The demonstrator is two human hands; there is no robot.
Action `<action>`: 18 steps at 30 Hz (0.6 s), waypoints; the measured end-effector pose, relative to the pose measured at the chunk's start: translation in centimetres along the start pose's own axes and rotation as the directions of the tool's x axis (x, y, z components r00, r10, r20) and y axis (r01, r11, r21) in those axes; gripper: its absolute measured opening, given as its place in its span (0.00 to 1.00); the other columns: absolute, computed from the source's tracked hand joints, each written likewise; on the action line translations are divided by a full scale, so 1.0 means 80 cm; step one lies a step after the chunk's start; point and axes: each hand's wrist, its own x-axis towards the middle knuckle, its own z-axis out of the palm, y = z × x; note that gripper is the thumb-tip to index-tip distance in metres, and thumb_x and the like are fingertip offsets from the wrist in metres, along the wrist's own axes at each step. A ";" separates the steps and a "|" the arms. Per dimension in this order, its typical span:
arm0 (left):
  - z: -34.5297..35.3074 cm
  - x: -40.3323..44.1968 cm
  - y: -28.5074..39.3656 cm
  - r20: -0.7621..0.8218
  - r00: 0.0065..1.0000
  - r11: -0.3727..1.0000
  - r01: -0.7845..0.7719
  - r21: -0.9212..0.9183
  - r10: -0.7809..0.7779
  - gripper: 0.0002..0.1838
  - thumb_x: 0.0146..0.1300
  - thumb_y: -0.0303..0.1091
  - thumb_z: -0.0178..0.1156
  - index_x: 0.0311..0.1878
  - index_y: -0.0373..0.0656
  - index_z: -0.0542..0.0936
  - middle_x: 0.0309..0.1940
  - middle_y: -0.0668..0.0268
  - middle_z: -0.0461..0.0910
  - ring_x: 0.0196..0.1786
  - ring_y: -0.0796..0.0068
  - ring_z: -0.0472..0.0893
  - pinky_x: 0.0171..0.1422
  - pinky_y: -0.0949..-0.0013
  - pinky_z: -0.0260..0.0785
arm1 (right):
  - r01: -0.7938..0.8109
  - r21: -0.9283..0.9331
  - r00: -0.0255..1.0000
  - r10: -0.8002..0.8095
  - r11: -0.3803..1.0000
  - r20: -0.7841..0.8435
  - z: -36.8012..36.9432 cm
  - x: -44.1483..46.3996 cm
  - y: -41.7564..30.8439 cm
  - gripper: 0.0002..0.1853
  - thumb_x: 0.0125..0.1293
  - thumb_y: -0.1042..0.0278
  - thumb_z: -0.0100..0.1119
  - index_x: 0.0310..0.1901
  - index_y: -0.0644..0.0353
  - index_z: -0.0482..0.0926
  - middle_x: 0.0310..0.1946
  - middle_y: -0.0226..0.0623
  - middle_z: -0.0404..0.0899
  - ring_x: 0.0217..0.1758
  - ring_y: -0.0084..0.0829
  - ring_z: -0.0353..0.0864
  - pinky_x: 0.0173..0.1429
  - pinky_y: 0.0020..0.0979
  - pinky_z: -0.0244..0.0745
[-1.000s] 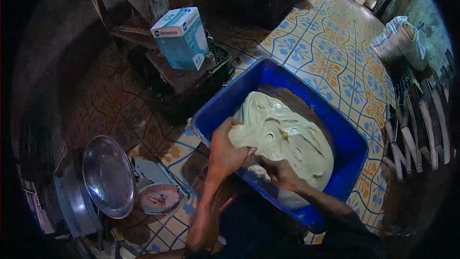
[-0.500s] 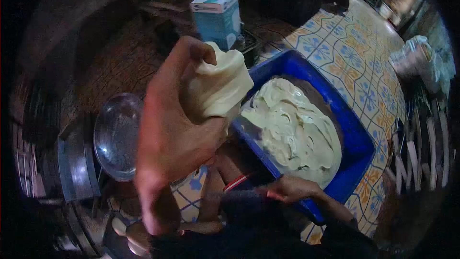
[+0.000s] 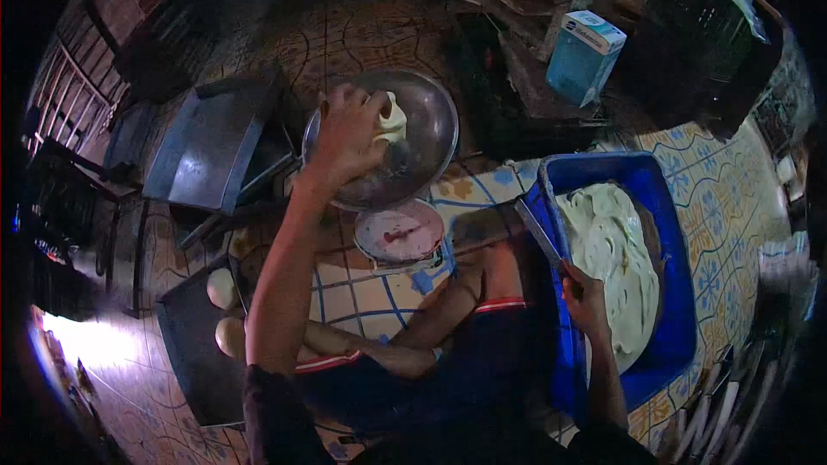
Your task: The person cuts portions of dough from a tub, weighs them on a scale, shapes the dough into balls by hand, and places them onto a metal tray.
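Patterned tile floor (image 3: 388, 293) — dim room, bright light (image 3: 95, 344) lower left.

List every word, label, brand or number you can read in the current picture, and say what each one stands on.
"Hakamitsu": the likely reading, small and soft, on the white upper part of the blue-and-white box.
Other print on that box: too small and blurred to read.
Round pinkish dial: any marks or numbers are too blurred to read.
No other text can be made out.

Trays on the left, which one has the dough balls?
The lower tray, beside your left arm, holds two dough balls; the upper tray shows none.
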 end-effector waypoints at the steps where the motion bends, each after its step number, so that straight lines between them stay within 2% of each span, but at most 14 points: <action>1: 0.015 -0.015 0.001 -0.107 0.994 1.000 0.019 -0.008 -0.019 0.27 0.44 0.31 0.66 0.52 0.50 0.75 0.57 0.52 0.66 0.70 0.43 0.53 0.70 0.37 0.49 | 0.016 -0.021 1.000 -0.017 1.000 -0.012 0.001 -0.001 -0.001 0.21 0.63 0.82 0.51 0.59 0.61 0.75 0.20 0.33 0.72 0.24 0.18 0.70 0.30 0.24 0.68; 2: 0.019 -0.024 0.008 -0.215 0.976 0.999 0.031 -0.016 -0.034 0.31 0.43 0.32 0.66 0.57 0.53 0.74 0.64 0.50 0.59 0.73 0.40 0.47 0.74 0.38 0.43 | 0.033 -0.040 0.999 -0.034 0.999 -0.029 0.001 -0.002 0.000 0.20 0.64 0.80 0.52 0.59 0.62 0.75 0.20 0.32 0.72 0.23 0.18 0.69 0.30 0.24 0.67; 3: 0.018 -0.030 0.012 -0.164 0.986 1.000 0.024 -0.002 -0.024 0.39 0.42 0.32 0.66 0.64 0.60 0.69 0.70 0.50 0.42 0.74 0.38 0.38 0.74 0.39 0.42 | 0.055 -0.019 0.998 -0.056 0.998 -0.024 -0.001 -0.003 0.014 0.19 0.66 0.80 0.50 0.59 0.63 0.75 0.22 0.30 0.73 0.23 0.17 0.68 0.29 0.24 0.65; 4: 0.019 -0.038 0.025 -0.155 0.988 1.000 0.024 -0.009 -0.025 0.39 0.42 0.32 0.66 0.64 0.60 0.69 0.70 0.50 0.42 0.74 0.38 0.38 0.74 0.39 0.42 | 0.045 -0.022 0.999 -0.045 0.999 -0.021 -0.002 -0.008 0.016 0.19 0.66 0.80 0.50 0.59 0.63 0.75 0.22 0.30 0.73 0.23 0.17 0.68 0.29 0.24 0.65; 6: 0.031 -0.052 0.065 -0.373 0.928 0.994 -0.043 -0.097 0.004 0.40 0.43 0.31 0.66 0.65 0.57 0.68 0.67 0.48 0.52 0.74 0.39 0.44 0.75 0.41 0.44 | 0.011 0.126 0.995 0.002 0.992 -0.100 -0.003 -0.012 0.021 0.18 0.68 0.79 0.50 0.59 0.63 0.75 0.24 0.26 0.73 0.23 0.16 0.66 0.28 0.22 0.64; 7: 0.043 -0.061 0.090 -0.380 0.924 0.991 -0.081 -0.103 0.037 0.36 0.44 0.31 0.66 0.62 0.53 0.71 0.66 0.48 0.56 0.71 0.41 0.51 0.73 0.43 0.49 | 0.003 0.127 0.995 0.011 0.992 -0.103 -0.006 -0.015 0.026 0.18 0.68 0.79 0.50 0.59 0.63 0.75 0.24 0.26 0.73 0.23 0.16 0.66 0.28 0.22 0.64; 8: 0.057 -0.071 0.119 -0.390 0.918 0.987 -0.118 -0.107 0.067 0.33 0.44 0.30 0.67 0.60 0.49 0.74 0.64 0.48 0.60 0.69 0.43 0.57 0.70 0.45 0.54 | -0.003 0.233 0.986 0.041 0.973 -0.160 -0.011 -0.018 0.035 0.19 0.68 0.78 0.50 0.60 0.64 0.73 0.24 0.26 0.72 0.22 0.15 0.65 0.27 0.21 0.63; 9: 0.059 -0.078 0.157 -0.359 0.929 0.936 -0.199 -0.290 0.086 0.28 0.46 0.26 0.64 0.56 0.43 0.75 0.54 0.54 0.73 0.63 0.49 0.68 0.67 0.50 0.59 | -0.005 0.335 0.975 0.080 0.942 -0.210 -0.015 -0.024 0.045 0.20 0.68 0.77 0.51 0.61 0.64 0.72 0.24 0.25 0.71 0.22 0.14 0.64 0.25 0.19 0.61; 11: 0.118 -0.081 0.206 -0.258 0.934 0.720 -0.354 -0.597 0.246 0.22 0.50 0.24 0.61 0.52 0.41 0.77 0.46 0.58 0.78 0.54 0.54 0.76 0.61 0.56 0.67 | -0.014 0.462 0.950 0.155 0.887 -0.270 -0.024 -0.030 0.064 0.22 0.69 0.75 0.50 0.64 0.64 0.68 0.24 0.23 0.69 0.20 0.12 0.63 0.21 0.18 0.57; 13: 0.159 -0.085 0.264 -0.045 0.967 0.652 -0.203 -0.730 0.251 0.18 0.53 0.23 0.59 0.49 0.39 0.78 0.40 0.57 0.80 0.45 0.56 0.80 0.53 0.59 0.72 | -0.044 0.481 0.931 0.211 0.876 -0.298 -0.025 -0.036 0.075 0.22 0.69 0.74 0.50 0.65 0.64 0.68 0.24 0.23 0.68 0.20 0.12 0.63 0.21 0.17 0.57; 15: 0.188 -0.090 0.310 -0.071 0.960 0.595 -0.226 -0.772 0.272 0.16 0.53 0.23 0.58 0.48 0.38 0.79 0.40 0.57 0.80 0.44 0.56 0.80 0.51 0.59 0.73 | -0.073 0.499 0.907 0.266 0.864 -0.327 -0.029 -0.039 0.086 0.22 0.69 0.73 0.50 0.65 0.64 0.67 0.24 0.23 0.68 0.20 0.12 0.63 0.21 0.17 0.56; 18: 0.201 -0.112 0.349 -0.094 0.944 0.490 -0.248 -0.836 0.317 0.15 0.54 0.23 0.58 0.46 0.37 0.79 0.39 0.56 0.80 0.43 0.56 0.80 0.50 0.59 0.73 | -0.039 0.418 0.927 0.189 0.908 -0.324 -0.030 -0.041 0.100 0.23 0.68 0.72 0.52 0.64 0.65 0.68 0.23 0.22 0.68 0.20 0.12 0.64 0.21 0.17 0.57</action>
